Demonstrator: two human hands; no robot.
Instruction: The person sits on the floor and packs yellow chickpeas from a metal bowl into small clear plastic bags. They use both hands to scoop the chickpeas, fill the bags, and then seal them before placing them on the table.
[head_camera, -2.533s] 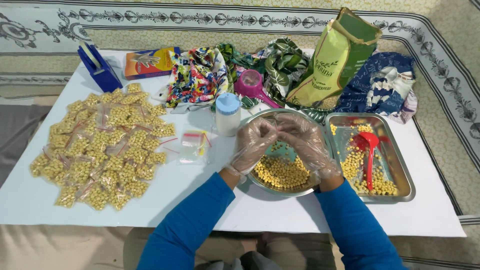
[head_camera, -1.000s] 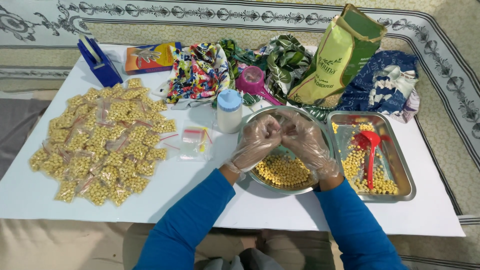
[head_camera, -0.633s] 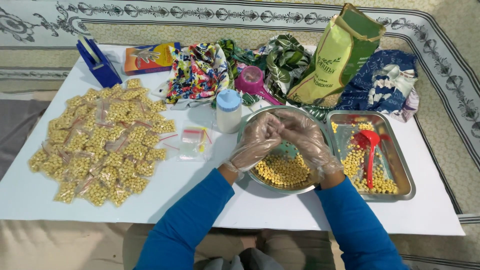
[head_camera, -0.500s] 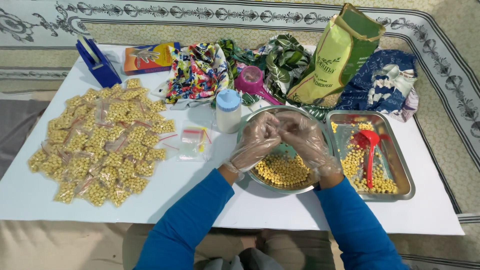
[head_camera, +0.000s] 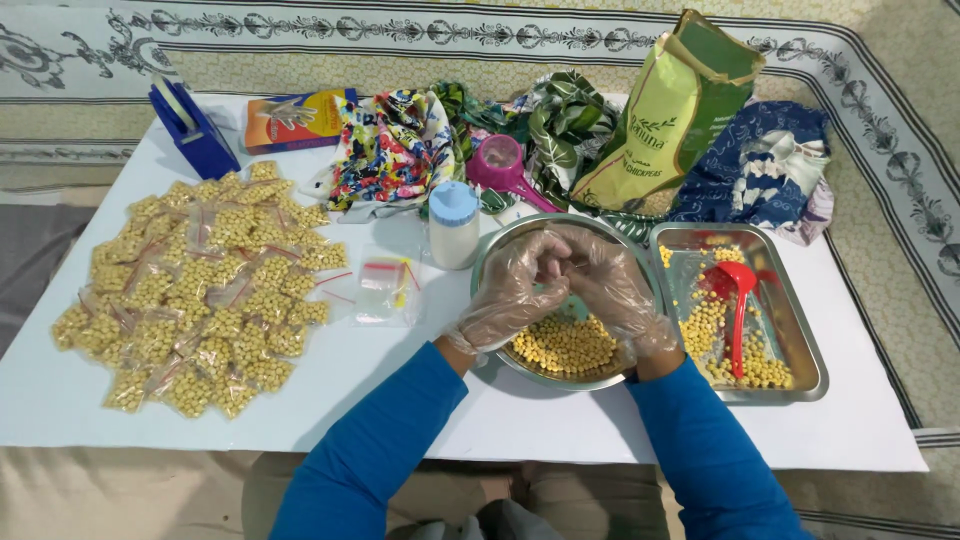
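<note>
Your left hand (head_camera: 515, 290) and right hand (head_camera: 612, 288), both in clear plastic gloves, meet above a round steel bowl (head_camera: 492, 268) that sits on the white worktop (head_camera: 400, 390) right in front of you. The fingertips of both hands are drawn together and touch each other over the bowl's far half; each grip is pressed together on something small between them, but the gloves hide what it is, so you cannot tell what is pinched. Yellow chickpeas (head_camera: 565, 345) lie in the near part of the bowl, below your wrists. Just to the right, touching the bowl, stands a steel tray (head_camera: 805, 345) with more chickpeas and a red scoop (head_camera: 738, 300) lying in it. Left of the bowl stands a small white bottle (head_camera: 453, 226) with a pale blue cap, and near it lies a stack of empty clear bags (head_camera: 388, 290). Further left, well apart from your hands, a heap of filled bags (head_camera: 190, 290) covers the worktop. Along the far edge stand a blue tape dispenser (head_camera: 192, 128), an orange box (head_camera: 298, 118), patterned cloths (head_camera: 390, 150), a pink scoop (head_camera: 503, 168) and a green sack (head_camera: 670, 110).
</note>
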